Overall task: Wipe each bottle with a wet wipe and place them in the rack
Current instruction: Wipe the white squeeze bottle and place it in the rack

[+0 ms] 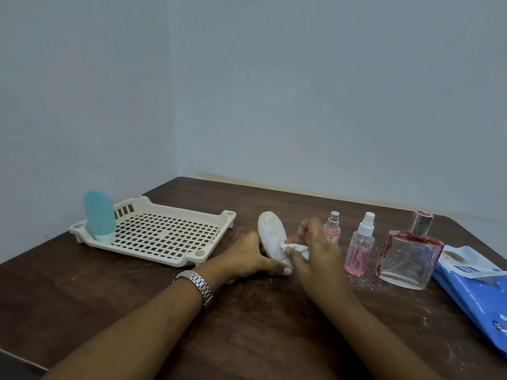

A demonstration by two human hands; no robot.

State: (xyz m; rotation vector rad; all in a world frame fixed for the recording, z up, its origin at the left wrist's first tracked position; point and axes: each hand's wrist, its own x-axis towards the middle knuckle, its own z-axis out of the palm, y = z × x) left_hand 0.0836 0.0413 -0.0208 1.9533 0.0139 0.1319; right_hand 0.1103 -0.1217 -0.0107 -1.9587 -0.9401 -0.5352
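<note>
A person seated at a dark wooden table point(263, 330) wipes a white ribbed oval bottle point(270, 234), which is tilted slightly to the left near the middle of the table. The left hand point(247, 256), with a metal-link wristwatch point(196, 283) on its wrist, grips the bottle low down, its fingers point(279, 270) curled round the base. The right hand point(315, 248) pinches a bunched white wet wipe point(295, 248) between thumb and curled fingers and presses it against the bottle's right side.

To the left, well apart from the hands, a cream plastic rack point(189, 209) with a grid floor lies flat on the table. A pale blue rounded bottle point(99, 213) stands cap-down in the rack's near left corner.

To the right of the hands, three more bottles stand upright in a row on the table: a small pink spray bottle with a silver top point(332, 229), partly behind the right hand; a taller pink spray bottle with a white nozzle point(360, 246); and a large square clear glass perfume bottle point(408, 256) with a silver cap and red smears on its shoulders and left edge. Just beside the glass bottle, at the table's right edge, lies a blue wet-wipe pack point(472, 286), its flap peeled open. Fine specks of residue dot the table around the pink bottles.
</note>
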